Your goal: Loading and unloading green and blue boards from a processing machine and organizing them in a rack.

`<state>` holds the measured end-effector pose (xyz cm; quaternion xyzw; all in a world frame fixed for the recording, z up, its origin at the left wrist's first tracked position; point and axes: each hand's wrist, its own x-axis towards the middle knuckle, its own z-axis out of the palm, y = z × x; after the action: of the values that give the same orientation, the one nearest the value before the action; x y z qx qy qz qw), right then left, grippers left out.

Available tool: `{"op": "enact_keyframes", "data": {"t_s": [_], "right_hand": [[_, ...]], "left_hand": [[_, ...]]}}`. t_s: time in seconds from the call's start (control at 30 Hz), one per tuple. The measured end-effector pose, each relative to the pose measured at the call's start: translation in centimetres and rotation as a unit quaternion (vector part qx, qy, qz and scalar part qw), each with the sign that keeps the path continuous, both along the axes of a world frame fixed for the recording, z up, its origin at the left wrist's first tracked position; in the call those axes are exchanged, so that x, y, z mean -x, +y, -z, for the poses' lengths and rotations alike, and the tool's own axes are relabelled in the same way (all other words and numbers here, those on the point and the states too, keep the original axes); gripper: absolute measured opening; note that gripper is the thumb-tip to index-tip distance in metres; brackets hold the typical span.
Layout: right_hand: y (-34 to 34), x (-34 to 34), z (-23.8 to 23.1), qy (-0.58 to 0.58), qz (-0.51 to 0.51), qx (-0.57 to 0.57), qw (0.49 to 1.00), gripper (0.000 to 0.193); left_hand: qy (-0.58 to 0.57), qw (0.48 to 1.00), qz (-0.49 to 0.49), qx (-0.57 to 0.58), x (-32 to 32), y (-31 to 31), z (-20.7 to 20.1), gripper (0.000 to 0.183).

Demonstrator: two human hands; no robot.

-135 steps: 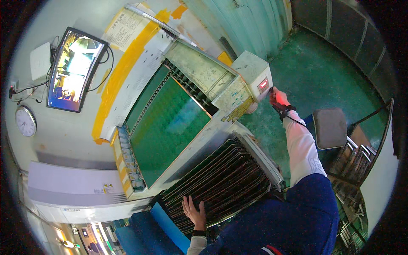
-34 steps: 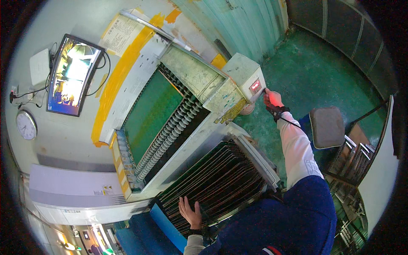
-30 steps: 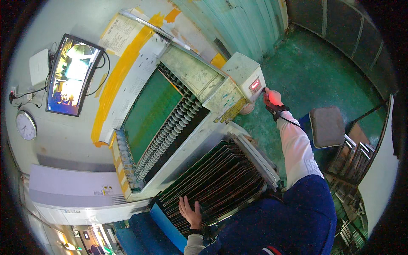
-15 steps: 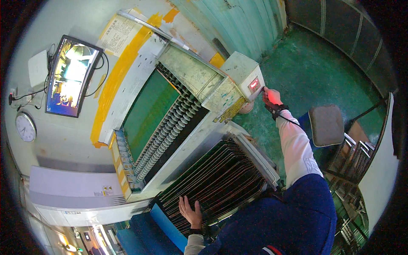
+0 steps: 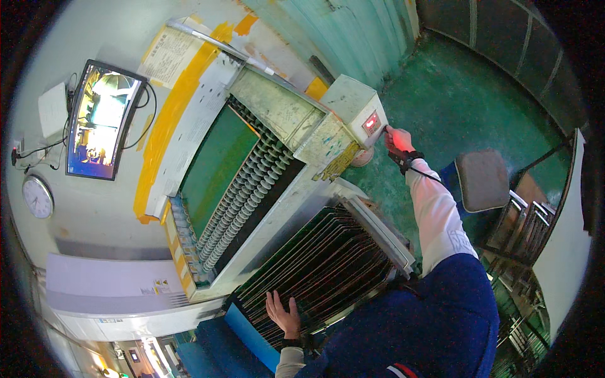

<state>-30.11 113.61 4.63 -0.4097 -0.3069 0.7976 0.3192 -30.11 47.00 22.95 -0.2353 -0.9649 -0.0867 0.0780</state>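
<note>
My right hand (image 5: 398, 140) reaches out to the pale control box (image 5: 359, 107) at the machine's corner. Its fingers are pinched at the lower edge of the box face, below a lit red display (image 5: 370, 123); what they grip is hidden. Over the rack of thin upright panels (image 5: 315, 264) my left hand (image 5: 283, 314) rests with its fingers spread, near the panel edges and holding nothing. On the machine's rows of grey rollers (image 5: 249, 201) lies a flat green panel (image 5: 217, 167).
A monitor (image 5: 104, 120) and a round clock (image 5: 38, 196) hang on the left wall. To the right stands a stool with a brown-grey seat (image 5: 482, 181), beside a metal rack (image 5: 526, 230). A blue padded block (image 5: 242, 334) borders the panel rack. Green floor (image 5: 466, 107) spreads beyond the box.
The view has shifted slightly. My right hand stays at the control box and my left hand stays over the panels; nothing else has visibly moved.
</note>
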Motion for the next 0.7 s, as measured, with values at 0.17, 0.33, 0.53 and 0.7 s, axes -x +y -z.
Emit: {"op": "enact_keyframes", "data": {"t_s": [0.17, 0.33, 0.53, 0.7], "right_hand": [[-0.7, 0.5, 0.1, 0.010, 0.003, 0.008, 1.000, 0.022], [1.3, -0.2, 3.1, 0.012, 0.010, -0.050, 0.999, 0.031], [-1.2, 0.1, -0.8, 0.038, 0.002, 0.027, 0.999, 0.020], [-1.0, -0.6, -1.7, 0.061, 0.009, 0.034, 0.998, 0.019]], "left_hand": [[-0.013, 1.000, -0.015, -0.004, -0.3, -0.3, 0.3, 0.062], [-0.009, 1.000, 0.003, -0.010, 0.2, 0.1, 0.0, 0.062], [-0.013, 1.000, -0.004, -0.006, -0.4, -0.5, 0.2, 0.062], [-0.016, 1.000, -0.006, -0.003, -0.2, 0.0, 0.0, 0.062]]}}
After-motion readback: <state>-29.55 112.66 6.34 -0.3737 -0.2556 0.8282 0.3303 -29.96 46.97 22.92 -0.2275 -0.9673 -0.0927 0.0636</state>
